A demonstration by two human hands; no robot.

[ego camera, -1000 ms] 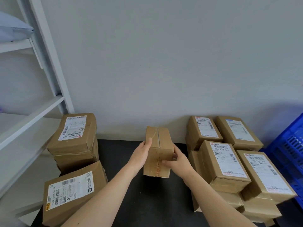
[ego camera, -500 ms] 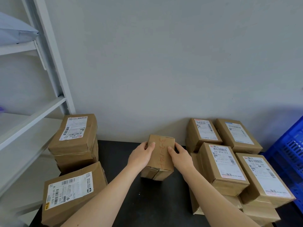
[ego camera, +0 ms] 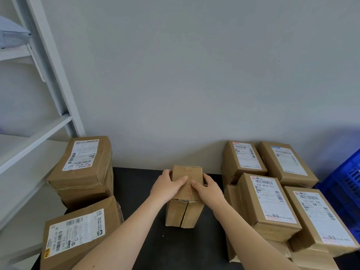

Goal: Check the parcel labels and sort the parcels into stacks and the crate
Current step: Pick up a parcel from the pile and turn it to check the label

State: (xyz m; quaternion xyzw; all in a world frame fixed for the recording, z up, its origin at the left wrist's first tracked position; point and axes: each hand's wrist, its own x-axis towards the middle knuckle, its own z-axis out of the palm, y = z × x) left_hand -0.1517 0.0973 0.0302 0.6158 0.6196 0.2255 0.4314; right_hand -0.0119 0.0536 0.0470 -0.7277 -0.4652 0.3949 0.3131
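Matt brown cardboard parcel (ego camera: 186,180); smooth matt black table (ego camera: 140,184); glossy blue plastic crate (ego camera: 344,184).

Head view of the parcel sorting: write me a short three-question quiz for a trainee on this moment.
1. True or false: the left hand and the right hand both grip the small brown cardboard parcel in the middle of the black table.
2. What shows on that parcel's top face? A) a white printed label B) red handwriting C) a blue sticker
3. Fill in: the blue plastic crate stands at the ___ edge of the view.
Key: 1 true; 2 B; 3 right.
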